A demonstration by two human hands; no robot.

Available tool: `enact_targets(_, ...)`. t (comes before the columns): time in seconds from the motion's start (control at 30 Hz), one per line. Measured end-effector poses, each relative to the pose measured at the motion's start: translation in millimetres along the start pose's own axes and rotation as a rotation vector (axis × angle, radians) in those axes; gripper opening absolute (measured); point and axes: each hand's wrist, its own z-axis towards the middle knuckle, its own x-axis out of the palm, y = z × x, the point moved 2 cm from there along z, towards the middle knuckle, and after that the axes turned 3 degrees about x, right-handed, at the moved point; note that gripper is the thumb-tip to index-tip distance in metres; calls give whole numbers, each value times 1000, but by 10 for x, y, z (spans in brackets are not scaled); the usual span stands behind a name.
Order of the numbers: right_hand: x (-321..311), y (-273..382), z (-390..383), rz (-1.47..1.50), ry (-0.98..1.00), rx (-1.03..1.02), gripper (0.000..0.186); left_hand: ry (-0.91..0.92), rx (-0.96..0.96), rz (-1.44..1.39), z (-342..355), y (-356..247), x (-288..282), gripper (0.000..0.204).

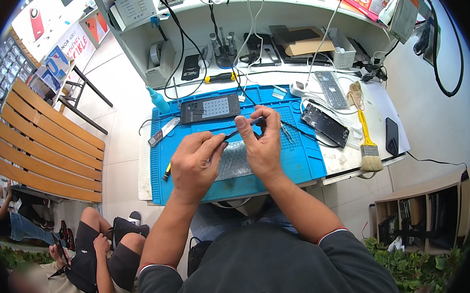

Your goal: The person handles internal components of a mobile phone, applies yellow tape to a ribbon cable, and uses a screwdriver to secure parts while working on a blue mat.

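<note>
My left hand (194, 161) and my right hand (262, 147) are raised over the blue work mat (302, 166). Between them they pinch a thin, dark, flat panel (237, 130), seen nearly edge-on; it looks like a phone or a phone screen, but its face is hidden. The panel slants up to the right. On the mat below my hands lies a scuffed silvery plate (232, 163). Just beyond stands a dark phone (192, 112) with a pale lit patch. Tweezers (287, 134) rest beside my right hand.
An opened phone (325, 124), a yellow-handled brush (370, 150) and a black phone (391, 136) lie to the right. A blue bottle (157, 100) stands at the mat's far left. Cables (252, 31) hang from the shelf. A seated person (90, 254) is at lower left.
</note>
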Motion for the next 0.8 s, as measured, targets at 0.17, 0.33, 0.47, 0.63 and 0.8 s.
enact_targets(0.17,62,74,-43,44,0,22,48,-13,39,1,1,24,64,21)
enact_targets(0.33,33,50,-24,39,-9,15,48,13,48,12,36,5,70,23)
enact_targets(0.47,-7,-39,-5,-115,-13,-78,47,6,20,1,63,-11,87,24)
enact_targets(0.63,83,74,-52,-43,44,-51,53,4,51,-14,69,-14,69,20)
enact_targets(0.8,112,-196,-103,646,32,331,67,13,-271,-277,214,-65,-94,16)
